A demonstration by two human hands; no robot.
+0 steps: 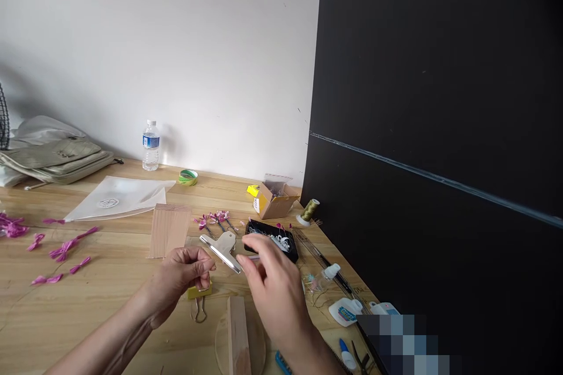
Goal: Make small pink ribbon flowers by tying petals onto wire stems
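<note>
Pale wooden block (pixel 237 334), hands picking small parts behind.
Left hand (pixel 182 275) pinched shut by yellow binder clip (pixel 200 291); right hand (pixel 272 287), half-open over black tray (pixel 294 256), needs delicate pinch.

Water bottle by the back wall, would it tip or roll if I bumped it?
The water bottle stands upright, tall and narrow, so a bump near its cap would probably tip it. It looks like clear plastic, so likely light. Once down on the table, its round body could roll.
</note>
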